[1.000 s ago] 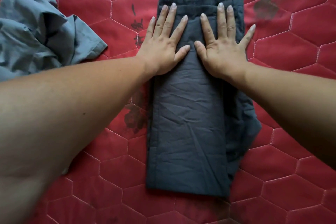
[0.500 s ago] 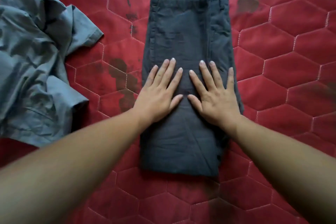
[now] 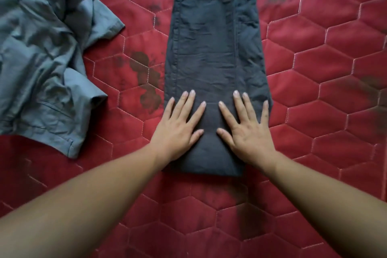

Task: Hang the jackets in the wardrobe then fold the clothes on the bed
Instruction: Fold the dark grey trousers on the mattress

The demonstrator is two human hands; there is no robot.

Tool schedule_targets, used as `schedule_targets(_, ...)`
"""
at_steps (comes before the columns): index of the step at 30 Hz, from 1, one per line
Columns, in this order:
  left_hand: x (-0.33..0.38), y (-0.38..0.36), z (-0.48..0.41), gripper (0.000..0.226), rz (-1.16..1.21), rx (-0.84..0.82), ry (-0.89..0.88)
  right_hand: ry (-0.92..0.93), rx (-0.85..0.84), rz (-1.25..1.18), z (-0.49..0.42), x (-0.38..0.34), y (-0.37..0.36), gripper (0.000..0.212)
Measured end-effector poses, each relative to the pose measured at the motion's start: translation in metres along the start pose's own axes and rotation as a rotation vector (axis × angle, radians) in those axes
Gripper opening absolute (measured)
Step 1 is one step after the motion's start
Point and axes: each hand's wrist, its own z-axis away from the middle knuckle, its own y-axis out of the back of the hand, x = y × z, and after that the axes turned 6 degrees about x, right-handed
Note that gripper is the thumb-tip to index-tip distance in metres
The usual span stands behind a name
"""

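Under both flat hands (image 3: 178, 132) lie folded trousers (image 3: 213, 48).

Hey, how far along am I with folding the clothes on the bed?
Looks done: the dark charcoal trousers lie in a long narrow fold on the red quilted bedcover. In hand: your left hand and right hand press flat on their near end, perhaps before another fold. Left: the crumpled grey-blue short-sleeved shirt beside them is unfolded. No jackets or wardrobe in view.

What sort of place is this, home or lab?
Likely a bedroom at home: a red quilted bedspread fills the view, with folded dark trousers and a crumpled grey shirt lying on it.
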Motion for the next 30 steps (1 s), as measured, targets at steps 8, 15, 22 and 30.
schedule_targets(8,0.015,-0.030,0.042,0.076,-0.048,0.001,-0.001,-0.063,-0.039,-0.004,0.048,-0.018,-0.023,0.078)
schedule_targets(15,0.021,-0.009,0.050,0.079,-0.032,-0.111,0.054,-0.012,-0.129,0.026,0.051,-0.032,0.004,0.079)
schedule_targets(22,0.020,-0.024,0.064,0.078,-0.069,-0.113,0.050,-0.007,-0.266,-0.007,0.062,-0.036,-0.014,0.087)
schedule_targets(30,0.033,-0.018,0.087,0.083,-0.045,-0.176,0.081,0.097,-0.288,0.110,0.083,-0.037,0.003,0.097)
